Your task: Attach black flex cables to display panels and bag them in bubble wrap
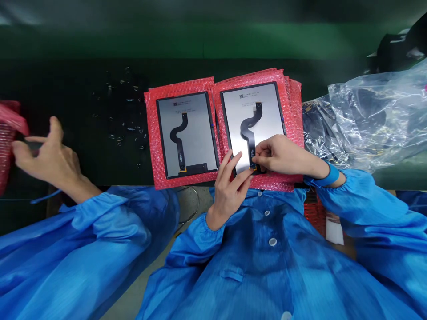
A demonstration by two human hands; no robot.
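Though clear, bag (362,100) around dark strips (315,126)

Open strip of table (180,71) behind the red bubble wrap (152,146). Left: small shiny bits (131,129) scattered, co-worker's hand (60,164) beyond. Right: plastic bags (362,115) block passage. Near edge: blue smock (267,266).

- Smooth and metallic-looking across both silver-grey rectangular panels (231,115)
- Glossy, bumpy plastic in the red bubble-wrap sheets (151,129)
- Crinkled, shiny plastic in the clear bag (363,102)
- Satiny cloth in the blue buttoned coat (247,249)
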